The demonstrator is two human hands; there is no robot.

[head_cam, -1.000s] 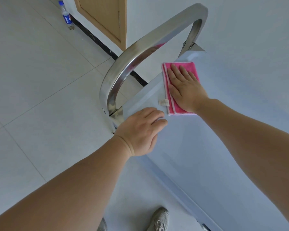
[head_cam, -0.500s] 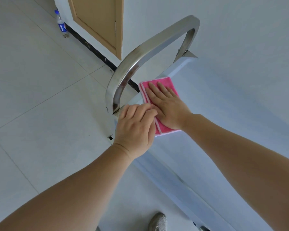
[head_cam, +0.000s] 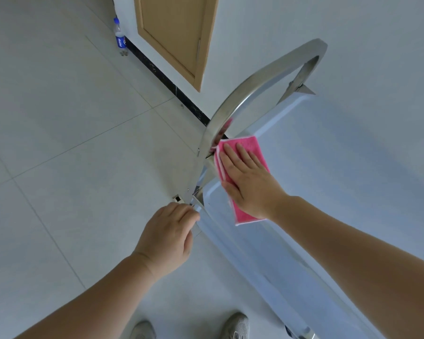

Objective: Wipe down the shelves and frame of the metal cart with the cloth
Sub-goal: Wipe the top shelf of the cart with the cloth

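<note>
While we look down over the metal cart (head_cam: 333,192), the only writing we can find is the white lettering on the blue label of a plastic bottle (head_cam: 120,35) standing on the floor far to the left, against the dark baseboard (head_cam: 167,80); it is too small for us to read with certainty. Beside it a wooden door (head_cam: 174,37) is set in the pale wall. Our right hand (head_cam: 249,182) lies flat, fingers (head_cam: 233,155) spread and extended, pressing the folded pink cloth (head_cam: 249,146) onto the top shelf near its left edge, just beside the curved steel handle (head_cam: 252,84); the hand pins the cloth rather than gripping it. Our left hand (head_cam: 168,238) is curled at the near left corner of the cart, where the handle's leg meets the shelf, its fingers bent around the corner edge; we cannot tell how tightly they close. Large pale floor tiles (head_cam: 59,143) with thin joints spread to the left. Two grey shoes (head_cam: 238,326) show at the near edge, and part of a caster (head_cam: 300,333) at the cart's near end.
</note>
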